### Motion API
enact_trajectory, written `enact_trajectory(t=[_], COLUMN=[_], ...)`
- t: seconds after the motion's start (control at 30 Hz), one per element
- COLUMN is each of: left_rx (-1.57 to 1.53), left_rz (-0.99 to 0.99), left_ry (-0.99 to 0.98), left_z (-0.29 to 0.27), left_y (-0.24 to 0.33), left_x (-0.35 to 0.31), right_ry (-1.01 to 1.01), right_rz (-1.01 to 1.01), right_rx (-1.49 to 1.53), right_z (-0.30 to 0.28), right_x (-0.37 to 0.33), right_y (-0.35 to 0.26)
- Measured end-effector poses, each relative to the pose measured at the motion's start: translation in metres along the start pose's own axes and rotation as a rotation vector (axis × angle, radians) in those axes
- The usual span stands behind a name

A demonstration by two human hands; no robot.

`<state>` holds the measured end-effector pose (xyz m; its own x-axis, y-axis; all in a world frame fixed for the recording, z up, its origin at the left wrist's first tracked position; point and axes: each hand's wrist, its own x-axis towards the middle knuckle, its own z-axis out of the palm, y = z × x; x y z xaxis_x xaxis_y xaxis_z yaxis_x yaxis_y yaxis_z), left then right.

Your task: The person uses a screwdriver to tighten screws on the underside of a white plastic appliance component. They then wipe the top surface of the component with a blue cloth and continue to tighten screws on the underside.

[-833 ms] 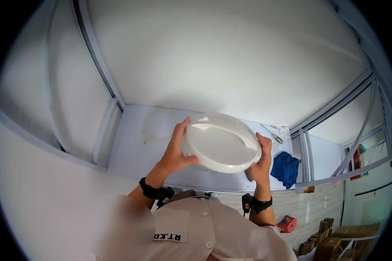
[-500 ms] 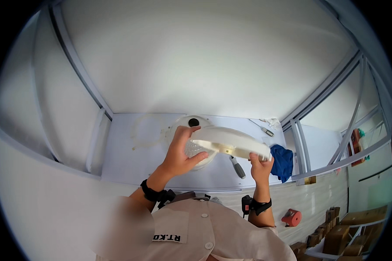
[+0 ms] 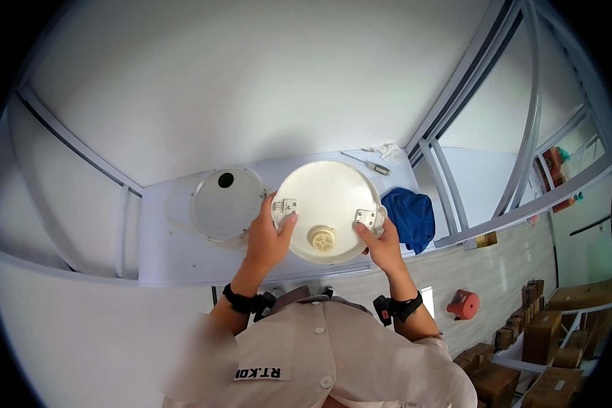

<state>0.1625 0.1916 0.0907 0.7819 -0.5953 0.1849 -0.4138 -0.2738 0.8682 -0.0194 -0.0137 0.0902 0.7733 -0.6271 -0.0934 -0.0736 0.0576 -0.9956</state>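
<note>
Two hands hold one round white cover (image 3: pixel 326 194) at the centre of the frame: the left hand (image 3: pixel 268 234) on its left edge, the right hand (image 3: pixel 385 246) on its right. Neither is spread open; each is closed around the rim, thumb on the face toward the camera, with most of the fingers hidden behind. The left thumb lies at the lower edge of the left bracket (image 3: pixel 287 207), the right thumb by the lower edge of the right bracket (image 3: pixel 366 217). Between and below the brackets sits a cream round fitting (image 3: pixel 323 239), which neither hand touches.

To hold and turn a piece this wide, an even grip on opposite sides seems right — both wrists moving together so that it does not tip. Firm pressure belongs on the rim; the thumbs would do better just off the brackets, in case those parts flex or have sharp edges. Keeping the fitting uncovered leaves the face easy to check.

The cover appears raised over the counter (image 3: pixel 158 262), though its height is hard to judge. A pale round container (image 3: pixel 228 214) stands left of centre; a screwdriver (image 3: pixel 377 167) and a blue cloth (image 3: pixel 409 219) lie right of centre — room enough to keep clear of them.
</note>
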Motion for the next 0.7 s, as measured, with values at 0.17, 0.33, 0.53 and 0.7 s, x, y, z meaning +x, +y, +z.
enact_trajectory(t=[0.17, 0.33, 0.53, 0.7], left_rx=[0.111, -0.189, -0.312, -0.476], left_rz=[0.017, -0.009, -0.259, -0.276], left_ry=[0.072, 0.079, 0.037, 0.202], left_z=[0.030, 0.043, 0.039, 0.034], left_y=[-0.016, -0.034, -0.051, -0.060], left_x=[-0.025, -0.050, -0.071, -0.111], right_ry=[-0.141, -0.253, -0.433, -0.849], right_rz=[0.107, 0.076, 0.129, 0.010], right_rx=[-0.038, -0.109, -0.085, -0.066], right_z=[-0.027, -0.039, -0.044, -0.053], right_x=[0.014, 0.030, 0.035, 0.039], right_y=[0.032, 0.051, 0.049, 0.055])
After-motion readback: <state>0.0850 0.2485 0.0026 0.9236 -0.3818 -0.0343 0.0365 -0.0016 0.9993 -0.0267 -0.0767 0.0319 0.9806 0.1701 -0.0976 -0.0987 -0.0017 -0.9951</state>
